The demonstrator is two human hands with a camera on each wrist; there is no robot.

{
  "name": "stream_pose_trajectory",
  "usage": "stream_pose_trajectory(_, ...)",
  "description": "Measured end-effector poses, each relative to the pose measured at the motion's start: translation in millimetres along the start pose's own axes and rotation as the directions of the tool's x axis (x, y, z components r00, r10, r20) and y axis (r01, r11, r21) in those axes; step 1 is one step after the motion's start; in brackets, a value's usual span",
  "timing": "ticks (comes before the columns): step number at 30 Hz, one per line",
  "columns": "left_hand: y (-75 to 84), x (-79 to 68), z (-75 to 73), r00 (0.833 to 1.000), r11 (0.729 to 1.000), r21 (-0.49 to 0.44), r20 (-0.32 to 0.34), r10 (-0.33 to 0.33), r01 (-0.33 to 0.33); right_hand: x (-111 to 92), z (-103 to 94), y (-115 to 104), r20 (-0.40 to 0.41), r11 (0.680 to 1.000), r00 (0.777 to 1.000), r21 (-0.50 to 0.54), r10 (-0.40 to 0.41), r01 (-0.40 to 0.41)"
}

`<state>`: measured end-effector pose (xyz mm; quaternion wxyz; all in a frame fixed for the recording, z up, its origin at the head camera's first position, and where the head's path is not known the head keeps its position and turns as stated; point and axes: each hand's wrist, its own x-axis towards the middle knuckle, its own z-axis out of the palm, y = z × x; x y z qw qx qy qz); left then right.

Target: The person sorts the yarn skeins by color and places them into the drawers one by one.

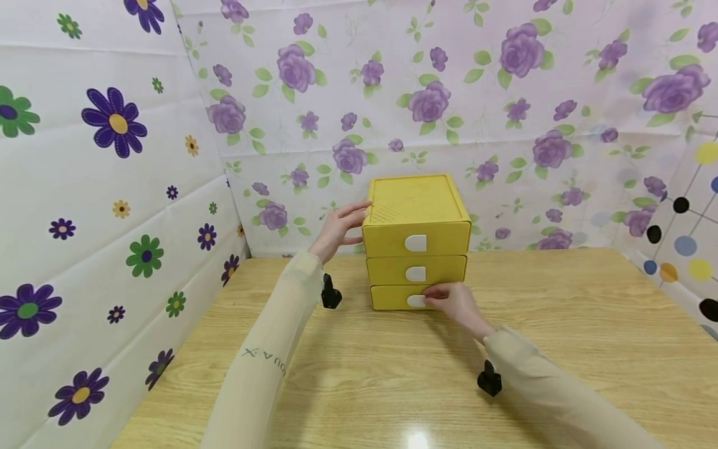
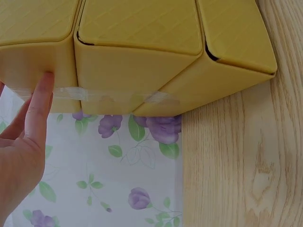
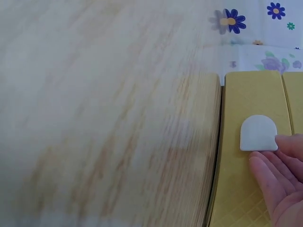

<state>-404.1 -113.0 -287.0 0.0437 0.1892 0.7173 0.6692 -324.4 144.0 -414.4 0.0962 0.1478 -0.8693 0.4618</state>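
A yellow three-drawer box (image 1: 417, 199) stands against the back wall, all its drawers closed, each with a white handle. My left hand (image 1: 342, 227) rests along the box's left side, fingers extended; in the left wrist view a fingertip (image 2: 46, 80) touches the side wall of the top drawer section. Down at the bottom drawer (image 1: 389, 298), my right hand (image 1: 457, 302) pinches the flat edge of its white handle (image 3: 259, 133). The thumb is at one corner of the handle in the right wrist view, and the other fingers tuck in by its edge.
The box stands at the back of a wood-grain table (image 1: 359, 374). Behind it hangs a cloth (image 1: 348, 112) with purple roses, and at the left a white cloth (image 1: 95, 206) with daisies. Clear tape (image 2: 156, 97) runs across the box's side.
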Motion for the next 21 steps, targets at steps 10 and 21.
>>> stream_pose_trajectory(10, -0.6, -1.8, 2.4, 1.0, 0.999, 0.033, 0.027, 0.01, -0.011, -9, -7.8, 0, 0.007, 0.995, 0.999, 0.093, 0.033, -0.033)
stream_pose_trajectory(21, -18.3, -14.6, -4.2, 1.0, 0.992, 0.127, 0.023, 0.0, -0.002, -29, -31.0, 6, 0.067, 0.982, 0.997, 0.185, 0.029, -0.041)
